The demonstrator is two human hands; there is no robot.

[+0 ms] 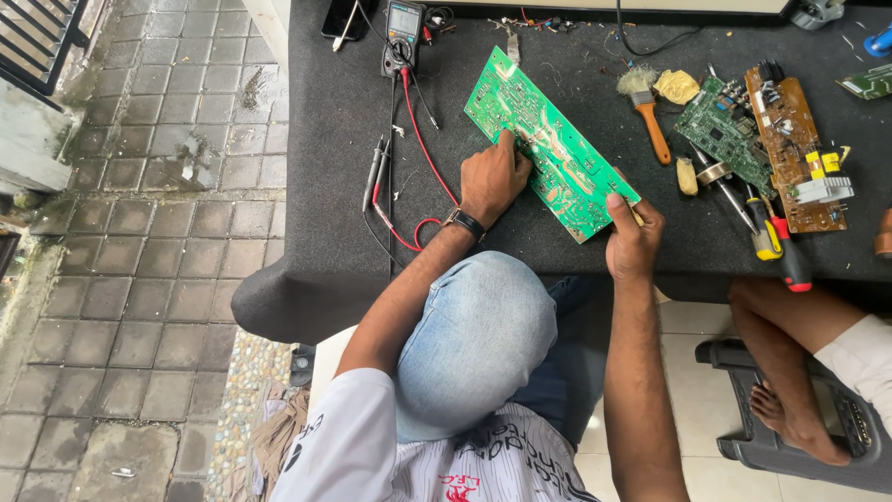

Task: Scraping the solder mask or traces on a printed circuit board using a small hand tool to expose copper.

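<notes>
An electronics repair bench outdoors: multimeter (403,28), circuit boards (762,139), screwdrivers (776,237) on a black-covered table (325,139) beside paving tiles (139,186).

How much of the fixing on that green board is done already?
Done, by the look of it: the green circuit board lies out on the dark table, solder side up, and the multimeter sits with its probes laid aside. In hand: the left hand presses a finger on the board while the right hand grips its near corner. Left: the brush and screwdrivers lie unused; any repair isn't visible.
</notes>
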